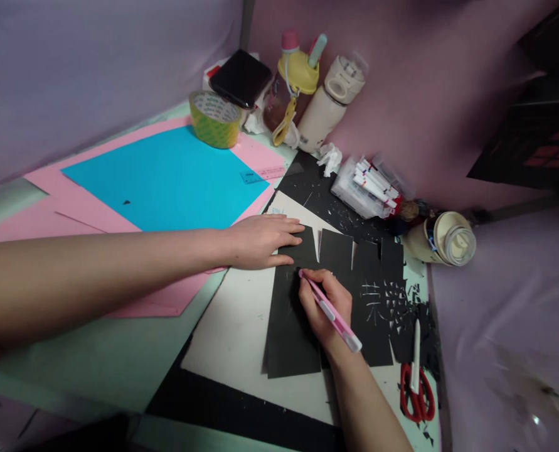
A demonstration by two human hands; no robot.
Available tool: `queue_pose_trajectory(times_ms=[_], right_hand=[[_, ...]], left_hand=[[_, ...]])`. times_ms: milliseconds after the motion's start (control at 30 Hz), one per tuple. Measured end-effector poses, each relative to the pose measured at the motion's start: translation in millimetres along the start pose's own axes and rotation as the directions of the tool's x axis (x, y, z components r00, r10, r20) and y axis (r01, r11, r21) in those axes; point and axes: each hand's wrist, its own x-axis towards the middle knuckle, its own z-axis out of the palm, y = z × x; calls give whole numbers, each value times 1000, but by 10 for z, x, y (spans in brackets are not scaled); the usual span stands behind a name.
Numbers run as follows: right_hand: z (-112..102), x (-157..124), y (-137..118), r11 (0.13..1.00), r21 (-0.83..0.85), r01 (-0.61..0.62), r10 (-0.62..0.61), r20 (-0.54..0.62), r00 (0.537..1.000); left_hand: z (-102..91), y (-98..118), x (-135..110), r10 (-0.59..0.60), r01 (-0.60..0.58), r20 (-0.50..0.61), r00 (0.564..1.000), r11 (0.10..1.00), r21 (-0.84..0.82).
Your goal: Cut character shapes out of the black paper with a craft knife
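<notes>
While right hand [326, 304] curls round the pink pen-shaped tool [332, 314], left hand [263, 242], fingers [292, 240] spread and gripping nothing, lies flat on the black card strip [291, 336] atop the white sheet [227, 342], strip likely light, bendy, slip-prone, best pinned by its margins.

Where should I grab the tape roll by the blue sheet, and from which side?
Probably the near wall of the tape roll, coming from above on your side: it lies flat, hole up, so the wall can likely be pinched inside and out. The black phone sits close behind the far rim.
</notes>
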Motion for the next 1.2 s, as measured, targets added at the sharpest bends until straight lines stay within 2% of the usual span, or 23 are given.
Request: queue_pose_trajectory(times_ms=[133,367,1200], right_hand=[[17,2,2,998,-27,58,-57,25,998],[-2,9,-26,999,-31,9,-7,51,999],[22,-39,-3,996,-81,30,-28,27,999]], left_hand=[[3,-1,4,0,0,-2,1000,1000,-3],[0,2,6,2,-2,-5,1000,1000,-18],[-29,27,8,-14,14,26,1000,1000,9]])
